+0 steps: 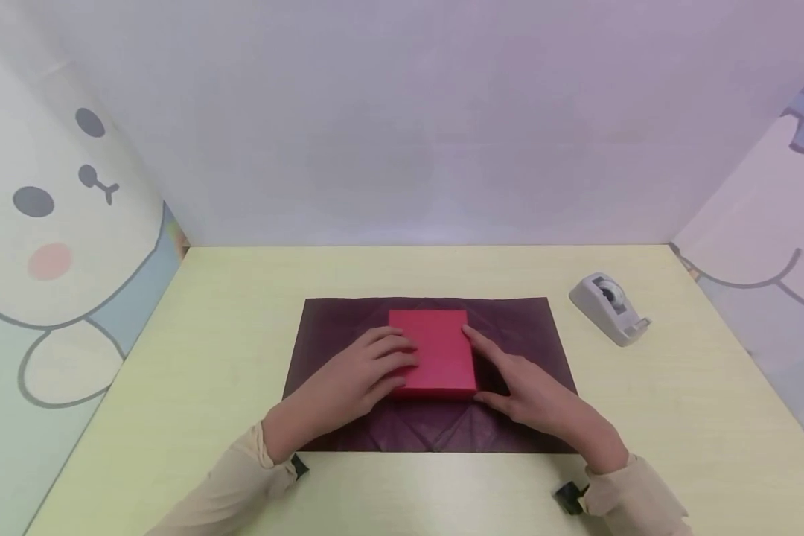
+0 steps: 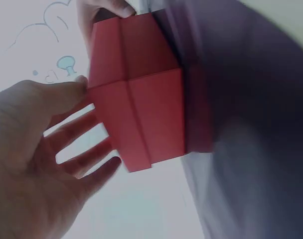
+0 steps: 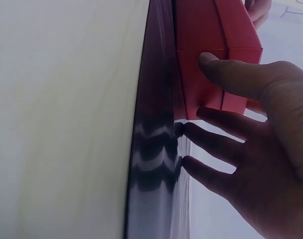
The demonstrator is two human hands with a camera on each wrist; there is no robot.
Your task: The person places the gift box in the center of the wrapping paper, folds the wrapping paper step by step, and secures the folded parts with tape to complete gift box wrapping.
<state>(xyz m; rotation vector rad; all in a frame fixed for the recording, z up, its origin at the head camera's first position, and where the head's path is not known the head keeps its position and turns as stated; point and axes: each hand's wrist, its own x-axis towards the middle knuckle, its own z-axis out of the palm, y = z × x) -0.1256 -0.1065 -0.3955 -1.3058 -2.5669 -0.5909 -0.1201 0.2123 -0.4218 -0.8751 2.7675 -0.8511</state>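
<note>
A red lidded box point(image 1: 437, 348) sits on a dark purple, creased sheet point(image 1: 435, 432) that is laid flat on the table. At the box's left side is my left hand point(image 1: 370, 372), its fingers reaching over the top's left edge and its thumb near the front left corner. In the left wrist view the lid's seam runs around the red box point(image 2: 156, 117). My right hand point(image 1: 525, 387) lies along the right side, thumb by the front right corner. The right wrist view shows that thumb point(image 3: 231, 74) against the box and the other fingers fairly straight.
A grey tape dispenser point(image 1: 610, 307) with a roll of tape stands on the table point(image 1: 228, 313) to the right of the sheet. A pale wall point(image 1: 429, 149) rises behind the table, and panels with cartoon animals flank it on both sides.
</note>
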